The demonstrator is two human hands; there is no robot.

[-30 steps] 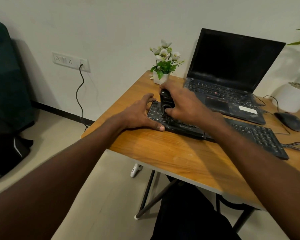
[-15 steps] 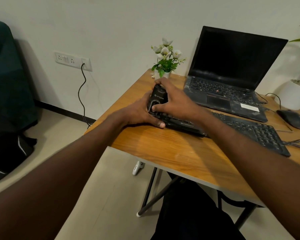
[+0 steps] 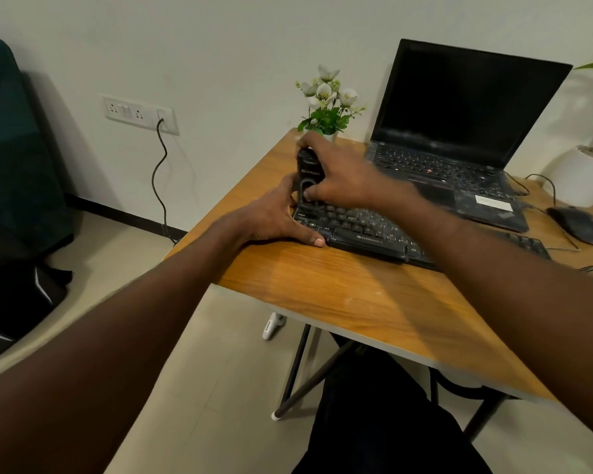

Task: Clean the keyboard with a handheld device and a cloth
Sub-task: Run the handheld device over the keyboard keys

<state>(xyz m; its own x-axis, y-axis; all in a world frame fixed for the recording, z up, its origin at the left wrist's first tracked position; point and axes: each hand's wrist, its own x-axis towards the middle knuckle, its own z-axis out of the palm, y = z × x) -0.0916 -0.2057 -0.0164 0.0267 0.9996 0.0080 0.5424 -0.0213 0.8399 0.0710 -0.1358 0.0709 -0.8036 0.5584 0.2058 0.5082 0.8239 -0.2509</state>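
Note:
A black keyboard (image 3: 367, 230) lies across the wooden table (image 3: 339, 295), in front of the laptop. My right hand (image 3: 343, 176) grips a black handheld device (image 3: 308, 169) that stands upright on the keyboard's far left end. My left hand (image 3: 274, 217) rests against the keyboard's left edge, thumb along the front corner and fingers around the side. My right forearm covers part of the keyboard's middle. No cloth shows in view.
An open black laptop (image 3: 459, 131) stands behind the keyboard, a small flower pot (image 3: 326, 107) at the table's back left corner, a black mouse (image 3: 575, 224) to the right. A white planter (image 3: 582, 176) sits far right. A wall socket with a cable (image 3: 158, 165) is at left.
My right hand has kept the device at the keyboard's left end, shifting it slightly and tipping it more upright. My left hand stays at the keyboard's left edge. The camera view has shifted a little.

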